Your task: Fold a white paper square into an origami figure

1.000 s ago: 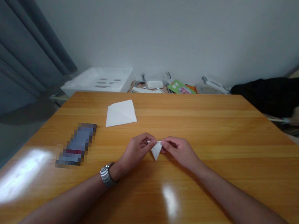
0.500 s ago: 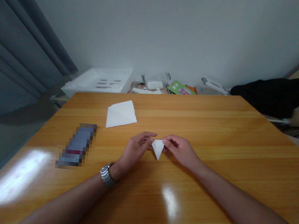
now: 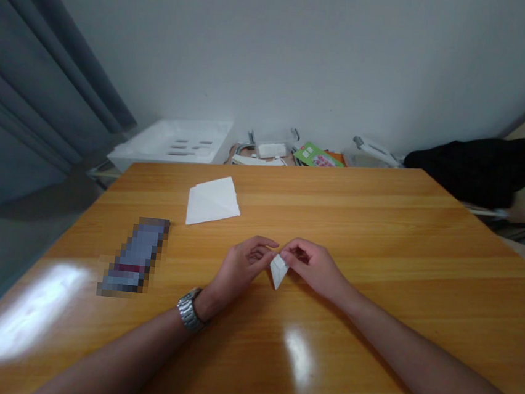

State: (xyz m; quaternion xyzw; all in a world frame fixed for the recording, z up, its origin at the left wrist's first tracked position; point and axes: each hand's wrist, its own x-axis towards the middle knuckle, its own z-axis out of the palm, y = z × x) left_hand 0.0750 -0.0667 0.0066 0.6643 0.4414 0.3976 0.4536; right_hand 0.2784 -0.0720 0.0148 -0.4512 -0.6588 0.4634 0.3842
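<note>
A small piece of folded white paper (image 3: 278,272) is held between my two hands, its narrow point toward me. My left hand (image 3: 247,261), with a metal watch (image 3: 190,309) on the wrist, pinches the paper's upper left edge between thumb and fingers. On the upper right, the thumb and fingertips of my right hand (image 3: 308,262) are closed on the same paper. The fingers behind it are partly hidden. Beyond my left hand, white sheets of paper (image 3: 214,201) lie flat on the wooden table (image 3: 380,233).
A pixelated phone-like object (image 3: 136,256) lies on the left of the table. Past the far edge are a white foam tray (image 3: 170,138), a green booklet (image 3: 317,156) and assorted white items. Black cloth (image 3: 474,168) sits at the back right, a grey curtain (image 3: 38,64) at left.
My hands have drawn closer together at the top of the paper. The folded paper has shifted slightly toward me, and its top looks narrower, more kite-shaped than triangular.
</note>
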